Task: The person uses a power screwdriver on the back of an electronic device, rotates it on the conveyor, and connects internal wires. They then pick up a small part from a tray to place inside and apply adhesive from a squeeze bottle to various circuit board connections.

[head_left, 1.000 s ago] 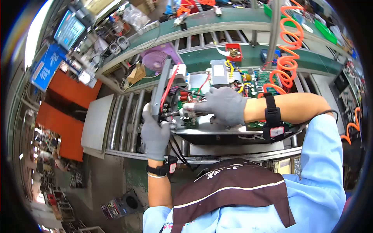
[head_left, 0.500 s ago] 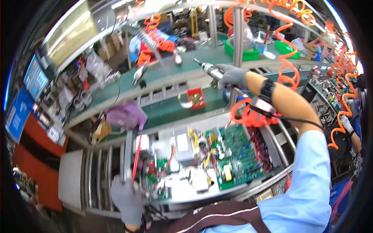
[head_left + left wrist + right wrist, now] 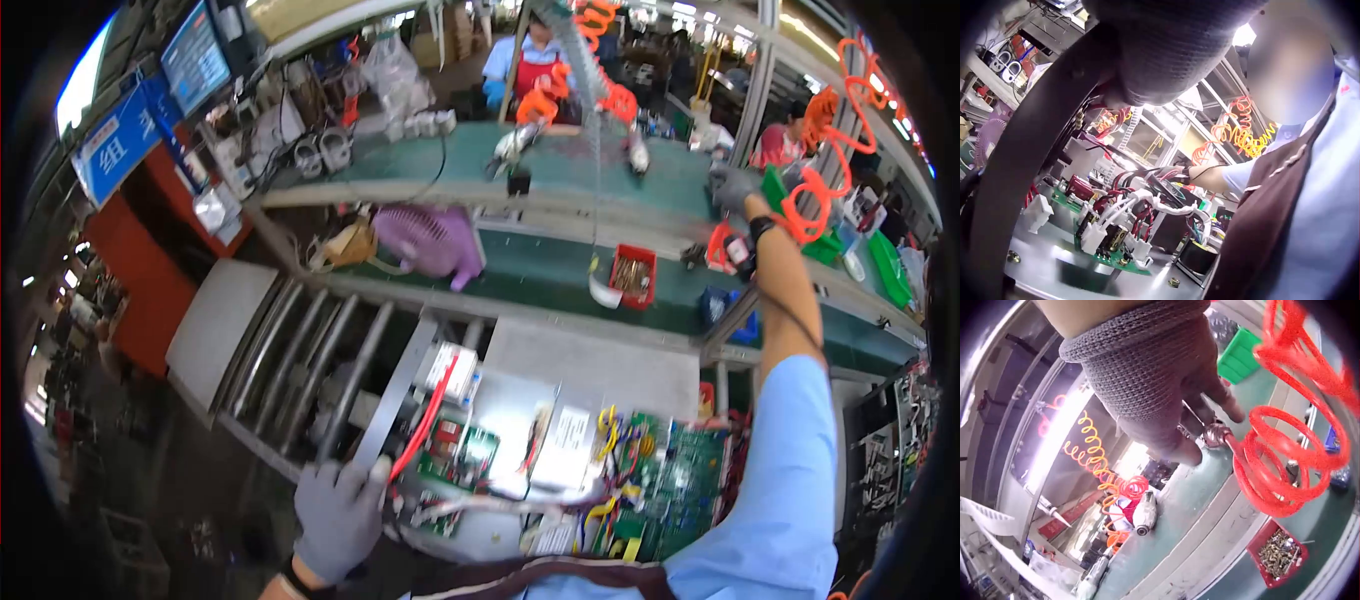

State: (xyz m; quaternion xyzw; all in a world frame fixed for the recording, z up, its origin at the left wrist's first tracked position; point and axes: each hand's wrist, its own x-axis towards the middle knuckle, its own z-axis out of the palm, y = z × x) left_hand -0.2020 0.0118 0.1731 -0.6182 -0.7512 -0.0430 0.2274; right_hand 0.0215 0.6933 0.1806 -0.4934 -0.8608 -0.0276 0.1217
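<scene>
At the long grey metal bar [image 3: 396,388]: your grey-gloved left hand [image 3: 338,515] — cannot tell its grip; above the green benchtop [image 3: 1175,515]: your grey-gloved right hand [image 3: 1163,394] — grasping a silvery metal tool [image 3: 1214,433].

Two gray-gloved hands [image 3: 338,522], one open chassis [image 3: 508,405], one fan [image 3: 424,238]

Right glove [image 3: 1138,384]: matt ribbed knit cloth
Side panel [image 3: 396,388]: smooth dull metal
Chassis floor [image 3: 1046,251]: smooth shiny sheet metal
Rollers [image 3: 357,378]: smooth metal, soft sheen
Coiled hose [image 3: 1300,362]: glossy plastic
Hose fitting [image 3: 1215,435]: shiny metal
Screw bin [image 3: 1262,536]: smooth red plastic
Apron [image 3: 1272,181]: matt woven cloth
</scene>
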